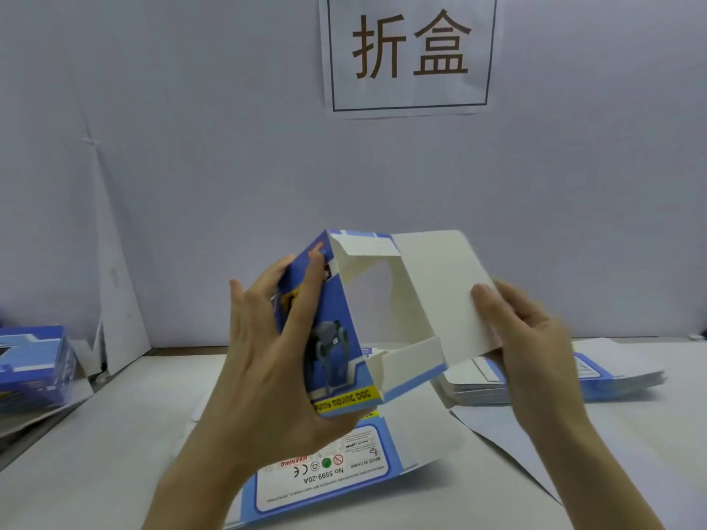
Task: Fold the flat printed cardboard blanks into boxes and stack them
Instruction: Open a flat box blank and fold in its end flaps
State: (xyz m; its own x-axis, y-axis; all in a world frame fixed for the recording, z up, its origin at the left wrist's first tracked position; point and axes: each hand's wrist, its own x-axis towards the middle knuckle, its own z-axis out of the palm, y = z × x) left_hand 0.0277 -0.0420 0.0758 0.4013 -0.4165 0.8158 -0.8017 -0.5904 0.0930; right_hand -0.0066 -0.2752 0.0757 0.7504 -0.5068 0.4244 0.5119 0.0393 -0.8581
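A blue printed box (pixel 336 350), partly formed, is held above the table with its open white inside facing me. My left hand (pixel 275 357) grips its blue printed side, thumb under the bottom corner and fingers spread over the dog picture. My right hand (pixel 535 338) pinches the large white lid flap (pixel 443 292), which stands open to the right. Small white side flaps are turned inward at the top and bottom of the opening. A pile of flat blanks (pixel 597 380) lies on the table behind my right hand. Finished blue boxes (pixel 34 365) are stacked at the far left.
Under my hands lies a flat blank (pixel 336 476) with its white label panel up. The white table (pixel 95 453) ends at a white back wall carrying a paper sign (pixel 409 51). A loose white sheet (pixel 497 441) lies at the front right.
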